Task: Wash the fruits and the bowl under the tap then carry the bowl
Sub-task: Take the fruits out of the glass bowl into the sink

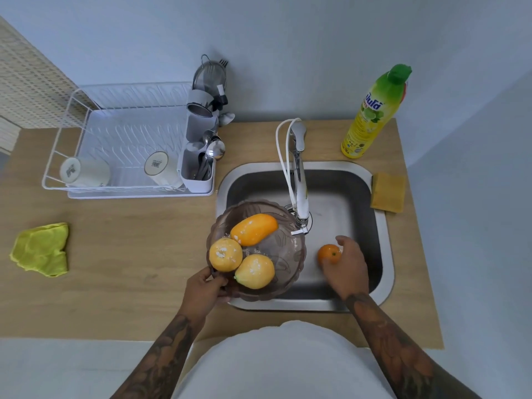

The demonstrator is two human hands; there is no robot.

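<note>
Bowl: the translucent brown bowl point(283, 256) is hanging over the left edge of the sink point(384, 240), tilted a little.
Left hand: the left hand point(205, 293) is pinching the bowl's near rim.
Fruit in bowl: three yellow-orange fruits point(253, 229) are lying just beyond that grip, dusted with white.
Right hand: the right hand point(347, 269) is curling its fingers around a small orange point(329, 254) inside the basin.
Tap: the tap point(299, 180) is standing just beyond both hands.
Sponge: a yellow sponge point(388, 196) is lying on the rim, beyond and right of the right hand.
</note>
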